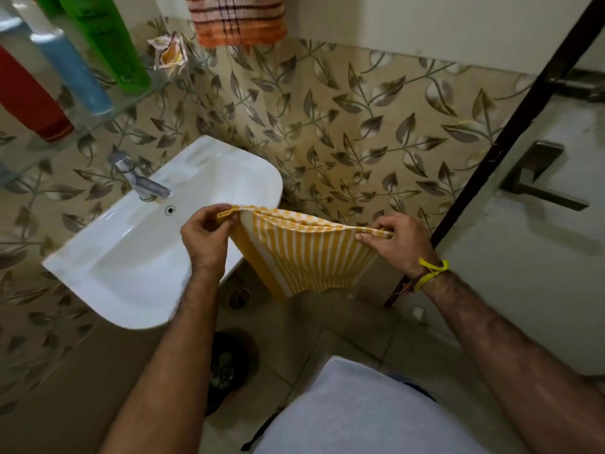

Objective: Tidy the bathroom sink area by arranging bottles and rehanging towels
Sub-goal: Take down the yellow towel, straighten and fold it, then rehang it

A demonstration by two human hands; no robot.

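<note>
Head view: left hand (204, 232) and right hand (397, 242) each pinch a top corner of the yellow striped towel (304, 253), stretched between them just right of the sink (137, 257). Rehanging step, bottles (98, 44) already shelved. Next calls for lifting it to a rail, probably beside the orange towel (237, 19); no rail shows.

Your left hand (204, 235) and right hand (397, 244) pinch the top corners of a yellow striped towel (304, 257); it hangs beside the white sink (131, 257); three bottles (104, 40) stand on a glass shelf (98, 121).
</note>
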